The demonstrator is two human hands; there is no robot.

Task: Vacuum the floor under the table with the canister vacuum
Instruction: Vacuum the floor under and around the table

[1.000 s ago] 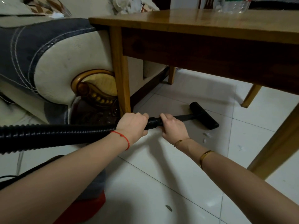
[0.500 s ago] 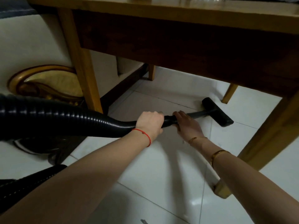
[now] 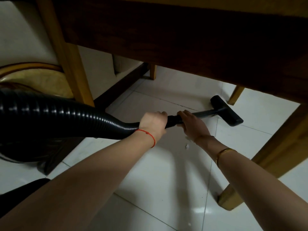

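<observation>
My left hand [image 3: 154,123] is wrapped around the end of the ribbed hose [image 3: 66,117], and my right hand [image 3: 193,124] grips the wand [image 3: 204,113] just beyond it. The nozzle [image 3: 226,112] sits flat on the tiled floor [image 3: 166,189] under the table [image 3: 183,39], far right, near a far leg [image 3: 235,95]. Small white scraps [image 3: 187,146] lie below my right wrist.
</observation>
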